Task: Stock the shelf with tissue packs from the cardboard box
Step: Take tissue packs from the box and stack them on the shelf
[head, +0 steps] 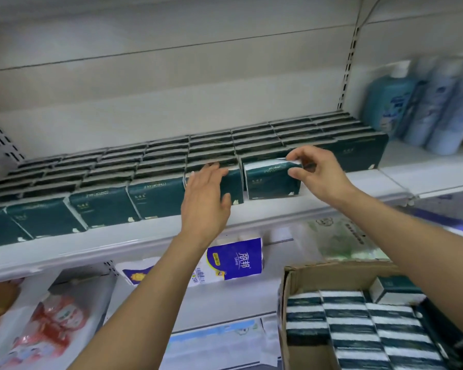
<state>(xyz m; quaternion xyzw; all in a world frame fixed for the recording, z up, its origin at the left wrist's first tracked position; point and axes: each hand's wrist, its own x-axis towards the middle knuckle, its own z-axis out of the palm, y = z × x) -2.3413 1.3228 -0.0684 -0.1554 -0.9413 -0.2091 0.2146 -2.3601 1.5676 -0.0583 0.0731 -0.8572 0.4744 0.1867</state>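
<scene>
Bottles (433, 102) stand right of the packed shelf (278, 206). The right hand (316, 169) pinches a front tissue pack (270, 180); the left hand (205, 198) rests flat-fingered on the neighbouring pack (234, 182), cardboard box (332, 275) below.

Upside-down "COMFORTABLE" marks green tissue packs (155, 201); "丽邦" marks the blue pack (237, 259).

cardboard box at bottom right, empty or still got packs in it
Not empty: rows of dark green and white tissue packs cover most of the cardboard box, with only a bare cardboard patch at its near left corner.

Left hand (205, 198) flat, fingers straight — right hand (317, 173) pinches tissue pack (269, 181).
</scene>
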